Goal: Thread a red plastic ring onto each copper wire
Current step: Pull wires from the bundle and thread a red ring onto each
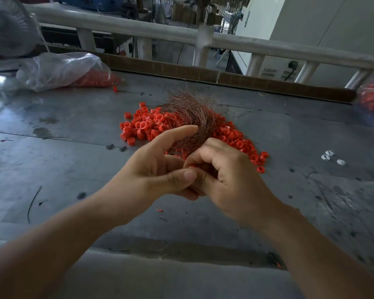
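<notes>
A bundle of thin copper wires (192, 117) fans out above both hands, over a heap of red plastic rings (147, 126) on the grey table (74, 147). My left hand (151, 167) grips the bundle's lower end, forefinger stretched along it and thumb pressed toward the right hand. My right hand (227, 175) curls its fingers round a red ring (191, 166) at the base of the wires; only a sliver of red shows between the fingertips. Whether a wire passes through that ring is hidden by the fingers.
A clear plastic bag of red rings (74, 70) lies at the back left, another bag (373, 100) at the right edge. A few white rings (330, 157) lie to the right. A cardboard strip (225, 77) and a white railing (181, 33) bound the table's far side.
</notes>
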`<move>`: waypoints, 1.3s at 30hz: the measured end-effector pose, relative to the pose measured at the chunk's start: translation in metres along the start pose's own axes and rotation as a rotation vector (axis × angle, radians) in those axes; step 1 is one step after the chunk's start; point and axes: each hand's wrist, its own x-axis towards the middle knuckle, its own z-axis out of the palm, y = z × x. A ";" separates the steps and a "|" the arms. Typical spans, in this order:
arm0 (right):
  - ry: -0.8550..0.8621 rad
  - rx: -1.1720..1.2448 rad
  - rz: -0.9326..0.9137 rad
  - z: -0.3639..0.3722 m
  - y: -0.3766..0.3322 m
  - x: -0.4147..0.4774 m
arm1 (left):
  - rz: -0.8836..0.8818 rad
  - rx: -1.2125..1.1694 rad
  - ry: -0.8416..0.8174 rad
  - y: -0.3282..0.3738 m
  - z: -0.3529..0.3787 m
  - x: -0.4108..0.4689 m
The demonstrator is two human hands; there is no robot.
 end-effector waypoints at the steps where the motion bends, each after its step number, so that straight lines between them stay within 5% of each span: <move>1: 0.002 0.026 0.009 0.001 0.001 0.000 | -0.025 -0.004 0.001 0.000 -0.002 0.001; 13: -0.110 0.650 0.235 -0.004 0.003 0.003 | 0.026 -0.280 0.051 0.010 -0.016 0.005; 21: -0.161 0.347 0.352 -0.025 0.010 0.003 | -0.084 0.002 0.166 0.019 -0.029 0.005; 28: -0.645 0.012 0.413 -0.020 0.011 0.000 | -0.501 0.712 -0.200 0.006 -0.038 0.002; 34: -0.762 -0.209 0.380 -0.011 0.011 -0.001 | -0.516 0.802 -0.298 -0.001 -0.040 0.003; 39: -0.735 -0.237 0.378 -0.013 0.014 -0.002 | -0.442 0.890 -0.198 -0.003 -0.044 0.004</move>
